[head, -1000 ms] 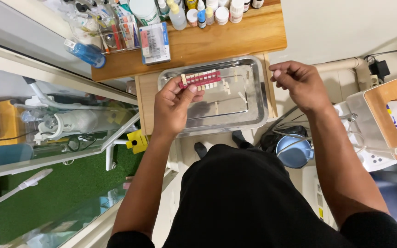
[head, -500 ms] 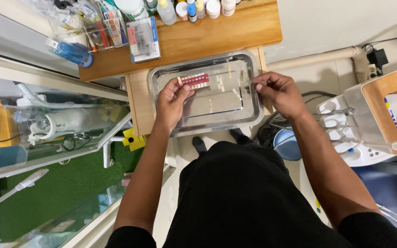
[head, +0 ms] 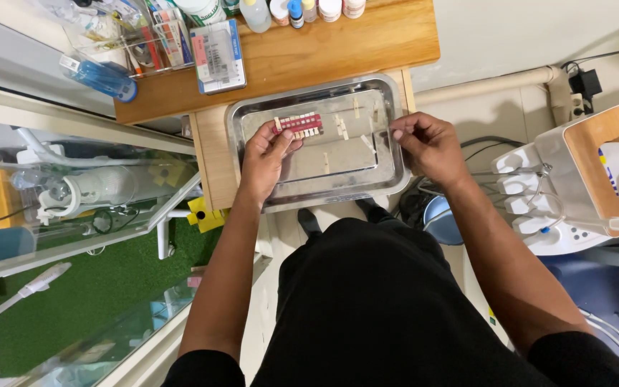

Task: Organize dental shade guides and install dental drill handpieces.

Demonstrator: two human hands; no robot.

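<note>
A shiny steel tray (head: pixel 388 183) sits on a small wooden stand. My left hand (head: pixel 266 154) is over the tray's left half and holds a red strip with a row of small pale tabs (head: pixel 297 124). At the tray's right rim, my right hand (head: pixel 428 143) has its fingertips pinched together over something too small to make out. A few loose pale tabs (head: pixel 340 127) lie on the tray floor between the two hands.
A wooden shelf (head: pixel 367 43) behind the tray carries small bottles (head: pixel 296 10), a flat clear box (head: pixel 218 56) and a rack of packets (head: pixel 153 44). A glass cabinet (head: pixel 73 201) stands at left. A white instrument unit (head: pixel 574 186) with hoses is at right.
My right hand has come down and left from beyond the tray's far right corner to its right rim. My left hand keeps the red strip over the tray.
</note>
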